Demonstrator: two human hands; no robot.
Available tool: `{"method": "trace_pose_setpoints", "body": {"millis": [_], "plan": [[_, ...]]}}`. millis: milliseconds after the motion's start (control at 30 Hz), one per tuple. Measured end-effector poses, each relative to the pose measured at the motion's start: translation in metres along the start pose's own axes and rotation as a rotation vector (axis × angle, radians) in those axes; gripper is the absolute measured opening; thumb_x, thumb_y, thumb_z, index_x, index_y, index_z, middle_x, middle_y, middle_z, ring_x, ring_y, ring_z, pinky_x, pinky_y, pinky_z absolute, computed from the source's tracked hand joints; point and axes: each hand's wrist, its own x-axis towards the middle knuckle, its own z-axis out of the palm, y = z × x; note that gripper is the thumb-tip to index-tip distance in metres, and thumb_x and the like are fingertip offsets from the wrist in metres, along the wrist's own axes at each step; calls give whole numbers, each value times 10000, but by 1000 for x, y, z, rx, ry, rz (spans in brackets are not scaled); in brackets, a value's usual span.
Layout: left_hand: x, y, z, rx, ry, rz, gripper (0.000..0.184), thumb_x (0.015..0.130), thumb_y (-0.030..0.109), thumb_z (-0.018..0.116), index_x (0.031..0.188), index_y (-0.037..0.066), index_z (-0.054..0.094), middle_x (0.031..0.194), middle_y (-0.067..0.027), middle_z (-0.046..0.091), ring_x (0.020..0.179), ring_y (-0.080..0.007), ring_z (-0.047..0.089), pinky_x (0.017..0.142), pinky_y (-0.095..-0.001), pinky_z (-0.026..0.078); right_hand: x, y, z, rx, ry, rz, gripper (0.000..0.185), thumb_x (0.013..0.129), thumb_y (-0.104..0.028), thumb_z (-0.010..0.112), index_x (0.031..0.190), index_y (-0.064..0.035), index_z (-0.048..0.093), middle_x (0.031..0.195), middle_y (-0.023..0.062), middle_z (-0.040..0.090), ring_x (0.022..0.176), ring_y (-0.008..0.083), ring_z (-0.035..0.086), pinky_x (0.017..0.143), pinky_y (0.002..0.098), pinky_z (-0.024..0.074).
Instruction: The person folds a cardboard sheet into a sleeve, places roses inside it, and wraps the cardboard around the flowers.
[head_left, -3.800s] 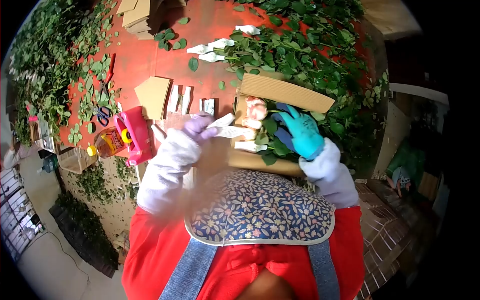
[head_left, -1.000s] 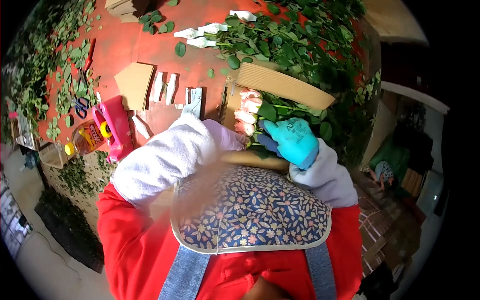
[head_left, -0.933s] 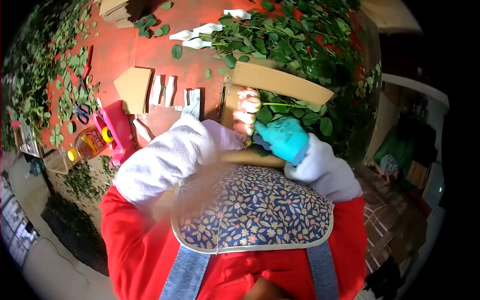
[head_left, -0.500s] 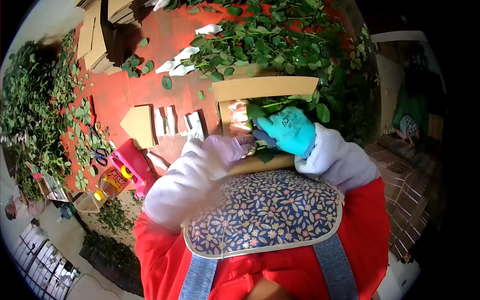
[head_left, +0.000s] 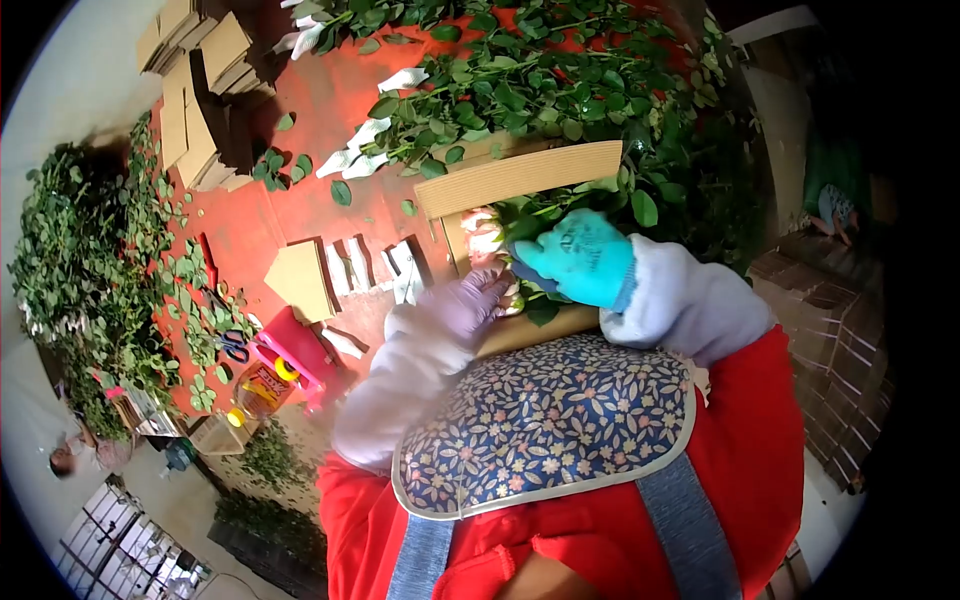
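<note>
Pale pink roses (head_left: 484,232) lie with their heads at the left end of a sheet of corrugated cardboard (head_left: 530,178), whose far edge stands up. My left hand (head_left: 470,304), in a thin lilac glove, has its fingers closed at a rose head (head_left: 513,299) on the near side. My right hand (head_left: 580,262), in a teal coated glove, curls round the roses just behind the heads. Its fingertips are partly hidden among leaves. The near side of the cardboard rests against my flowered apron (head_left: 545,430).
Left of the cardboard are a stapler-like white tool (head_left: 404,274), white sleeves (head_left: 347,266), cardboard pieces (head_left: 302,283), a pink holder (head_left: 295,350), scissors (head_left: 234,346) and a bottle (head_left: 262,390). Leafy rose stems (head_left: 520,90) with white-wrapped heads cover the far side.
The view has tilted and shifted, so the table's things appear displaced. My left hand has moved slightly up at the rose heads; my right hand stays at the roses.
</note>
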Motion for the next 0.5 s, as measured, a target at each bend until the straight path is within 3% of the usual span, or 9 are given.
{"method": "trace_pose_setpoints", "body": {"millis": [33,67,133,200,267,333,400,433,500], "plan": [[0,0,0,-36,15,-3,377,731,281,754,1086,184,670,1099,4,633,655,-183,661,525,-290,525,-2,0,-5,32,369,-33,325,853,-228,513,1158,-126,553,615,49,588,544,239,599,508,413,446],[-1,0,3,-33,11,0,377,731,281,754,1086,184,670,1099,4,633,655,-183,661,525,-290,525,0,-3,-13,35,373,-29,325,853,-228,513,1158,-126,553,615,49,588,544,239,599,508,413,446],[-4,-1,7,-101,-21,-56,369,735,286,753,1079,176,676,1100,6,636,680,-180,671,534,-299,531,7,-11,-31,-200,108,159,366,867,-208,501,1216,-104,536,631,62,592,541,231,596,521,422,448],[-3,0,4,-41,-18,-17,370,734,273,756,1081,171,676,1089,2,637,688,-178,674,542,-300,536,15,6,19,-265,119,96,227,888,-176,467,1062,-87,582,654,87,582,553,272,584,529,434,437],[0,0,1,15,-11,10,372,732,261,759,1082,166,677,1079,-3,638,696,-176,677,551,-302,541,14,17,11,-103,144,21,158,860,-193,515,977,-104,573,646,68,582,577,273,589,527,421,432],[-2,3,4,-92,-1,-39,370,725,239,765,1078,164,679,1066,-16,634,701,-177,679,558,-305,548,3,13,-19,-28,291,93,132,830,-223,576,914,-122,571,641,49,581,605,270,599,539,418,435],[-8,-1,9,-147,-57,-55,375,739,214,756,1097,153,659,1068,-43,620,781,-195,665,629,-307,547,-9,8,-66,130,-207,104,367,835,-286,569,1165,-127,554,894,146,644,867,300,628,770,460,478],[-10,-7,13,-162,-112,-48,381,755,197,744,1117,143,637,1075,-64,609,859,-212,650,698,-309,544,-16,11,-53,128,-208,104,367,835,-286,569,1165,-127,554,894,146,644,867,300,628,770,460,478],[-8,-11,16,-171,-159,-31,386,772,180,732,1137,133,616,1082,-86,597,937,-229,635,768,-310,541,-31,23,-27,500,-29,-236,309,826,-271,643,1074,-86,632,852,153,645,814,325,638,705,419,501]]}}
